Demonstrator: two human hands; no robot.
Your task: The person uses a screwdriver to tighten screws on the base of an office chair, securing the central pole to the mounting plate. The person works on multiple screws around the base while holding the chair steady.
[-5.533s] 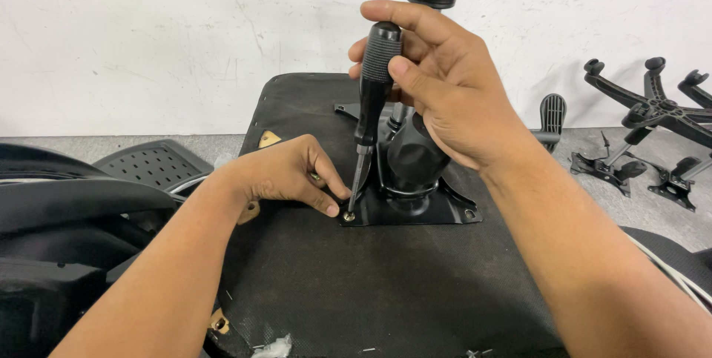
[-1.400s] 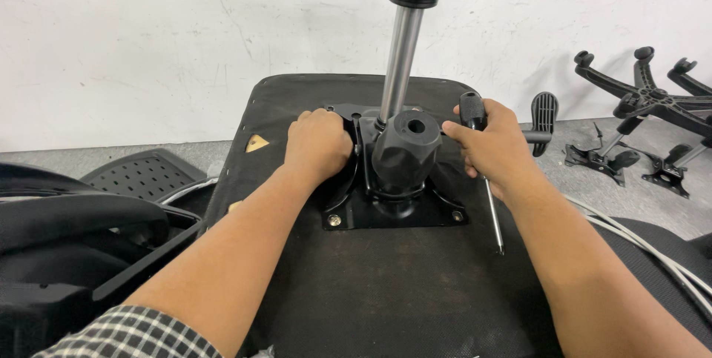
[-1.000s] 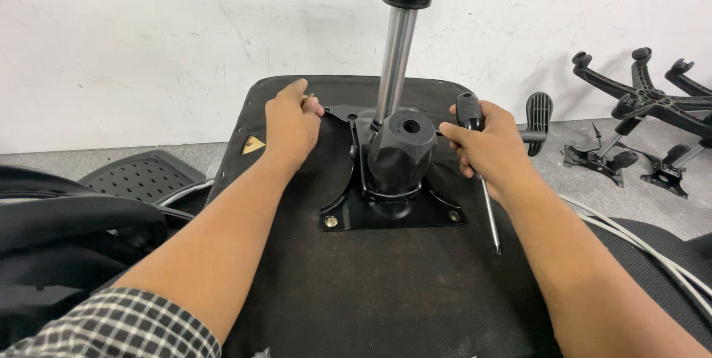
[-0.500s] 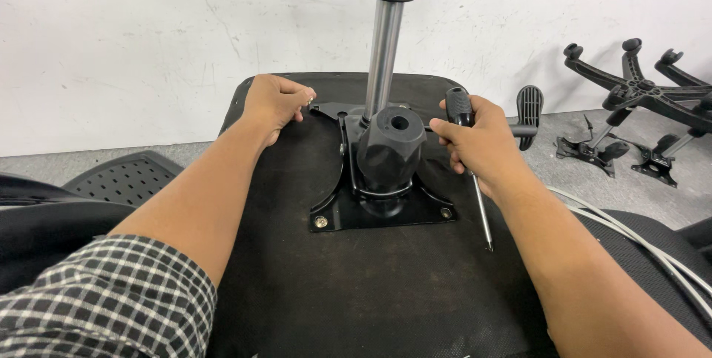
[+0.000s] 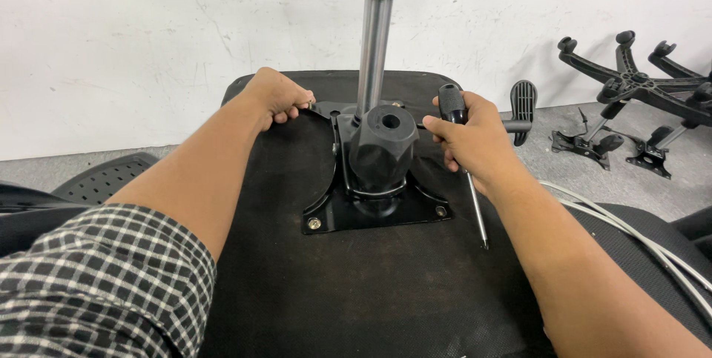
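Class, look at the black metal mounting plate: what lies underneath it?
The black metal mounting plate sits bolted on the black fabric-covered underside of a chair seat. Silver bolt heads show at its front corners. Whatever is directly beneath the plate is covered.

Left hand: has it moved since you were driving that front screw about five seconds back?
Yes. The left hand has left the near-left corner of the black mounting plate and now rests on the seat's far edge, left of the metal post.
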